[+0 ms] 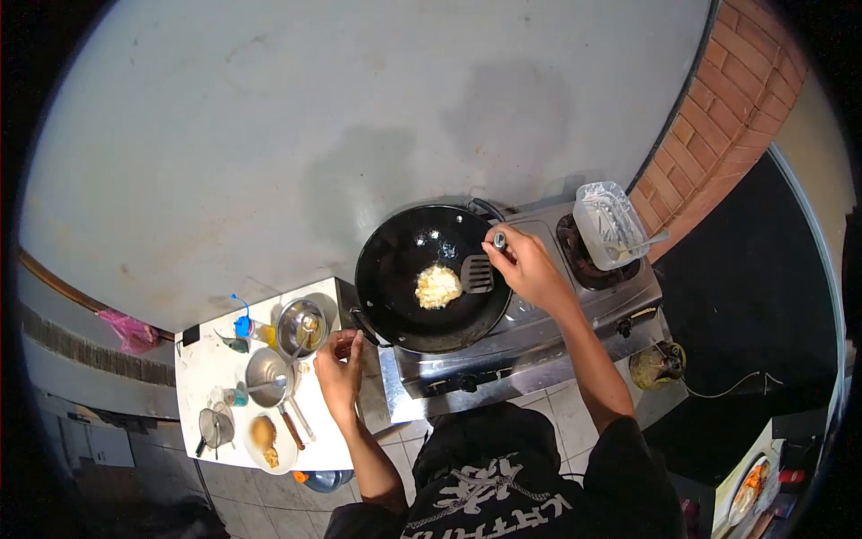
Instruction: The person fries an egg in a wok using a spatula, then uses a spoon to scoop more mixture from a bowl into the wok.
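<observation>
A black wok (386, 269) rests on the stove, with a fried, egg-like piece of food (437, 287) lying low in its middle. My right hand (530, 269) is closed around the handle of a slotted spatula (477, 274). The spatula's dark blade is down in the wok, right beside the food's right edge. Outside the wok's left side, my left hand (339, 370) is loosely curled, thumb apart from the fingers. Its fingertips are right at the wok's black loop handle (364, 329), and nothing shows between them.
On the right burner stands a plastic tub (611, 225) with a utensil in it. The white table (202, 359) at left holds metal bowls (303, 328), a plate of food (285, 449), a strainer (215, 428) and a blue-capped bottle (260, 332). A wall rises behind the stove.
</observation>
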Demonstrator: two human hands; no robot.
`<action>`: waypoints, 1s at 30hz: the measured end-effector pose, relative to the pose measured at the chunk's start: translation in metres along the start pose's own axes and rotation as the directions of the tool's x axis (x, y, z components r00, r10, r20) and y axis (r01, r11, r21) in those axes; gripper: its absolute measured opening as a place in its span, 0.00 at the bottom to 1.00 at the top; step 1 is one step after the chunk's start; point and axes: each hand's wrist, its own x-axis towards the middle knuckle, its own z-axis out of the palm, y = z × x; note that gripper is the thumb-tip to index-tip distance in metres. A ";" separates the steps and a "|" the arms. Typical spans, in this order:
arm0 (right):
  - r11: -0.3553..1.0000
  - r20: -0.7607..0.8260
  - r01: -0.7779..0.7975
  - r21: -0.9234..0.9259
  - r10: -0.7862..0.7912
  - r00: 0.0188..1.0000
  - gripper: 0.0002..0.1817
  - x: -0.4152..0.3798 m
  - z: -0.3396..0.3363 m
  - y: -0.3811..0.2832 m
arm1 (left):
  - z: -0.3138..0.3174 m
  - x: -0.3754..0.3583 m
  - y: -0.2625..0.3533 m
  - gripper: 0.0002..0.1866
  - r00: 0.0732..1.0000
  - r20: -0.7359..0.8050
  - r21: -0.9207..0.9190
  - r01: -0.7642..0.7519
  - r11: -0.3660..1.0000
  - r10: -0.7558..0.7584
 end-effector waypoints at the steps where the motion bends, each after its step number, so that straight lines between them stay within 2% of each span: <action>1: 1.000 0.002 -0.003 0.005 0.003 1.000 0.10 -0.002 0.000 0.000 | 0.001 0.000 -0.003 0.11 1.000 -0.001 -0.026 0.016 1.000 -0.016; 3: 1.000 -0.005 0.003 -0.013 -0.003 1.000 0.10 -0.002 0.001 -0.001 | 0.004 0.004 -0.003 0.12 1.000 -0.001 -0.058 0.021 0.998 -0.022; 5: 0.996 -0.048 0.083 0.016 -0.082 0.995 0.07 -0.003 0.008 0.009 | 0.006 0.003 -0.001 0.11 0.996 0.009 0.025 0.083 0.996 -0.083; 9: 0.990 -0.112 0.141 -0.003 -0.140 0.984 0.08 -0.004 0.015 0.014 | 0.013 0.002 -0.005 0.12 0.997 -0.022 0.016 0.075 0.997 -0.075; 13: 0.993 -0.085 0.121 0.007 -0.120 0.989 0.09 -0.002 0.019 0.007 | 0.015 0.006 -0.016 0.13 0.993 -0.052 0.034 0.105 0.994 -0.103; 15: 0.984 -0.050 0.177 -0.021 -0.178 0.983 0.10 0.000 0.022 0.003 | 0.016 0.007 -0.019 0.15 0.991 -0.071 0.069 0.121 0.990 -0.116; 18: 0.987 -0.059 0.160 -0.029 -0.162 0.985 0.13 0.001 0.023 -0.007 | 0.018 0.008 -0.018 0.17 0.988 -0.103 0.149 0.132 0.980 -0.117; 26: 0.996 -0.042 0.090 0.005 -0.090 0.995 0.19 -0.003 0.031 -0.015 | 0.019 0.012 -0.016 0.20 0.990 -0.079 0.202 0.130 0.971 -0.116; 28: 1.000 0.022 0.006 0.008 -0.007 1.000 0.21 -0.005 0.032 -0.020 | 0.018 0.013 -0.012 0.20 0.989 -0.080 0.217 0.139 0.966 -0.124; 30: 1.000 0.022 0.000 0.014 0.000 1.000 0.21 -0.005 0.035 -0.018 | 0.016 0.013 -0.011 0.19 0.991 -0.058 0.239 0.127 0.963 -0.117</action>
